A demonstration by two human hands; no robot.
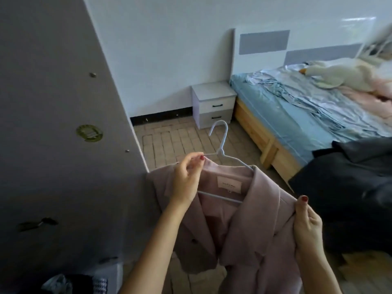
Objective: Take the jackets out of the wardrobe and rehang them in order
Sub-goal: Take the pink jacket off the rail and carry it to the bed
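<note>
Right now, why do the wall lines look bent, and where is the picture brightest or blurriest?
Head view: wide-angle lens bows the wardrobe panel edge; window glare streaks the wall above the bed; the dark garment at right is smeared and shadowy; the pink jacket stays fairly sharp.

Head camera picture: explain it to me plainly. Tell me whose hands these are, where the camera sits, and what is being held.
There is no machine here. The camera is worn on a person's head, looking forward and down at their own bare hands. The left hand pinches a white hanger near its neck. The right hand grips the shoulder of a pink jacket that sits on that hanger. The grey wardrobe stands on the left. Beyond are a nightstand and a bed, with dark clothing piled on its near end.
</note>
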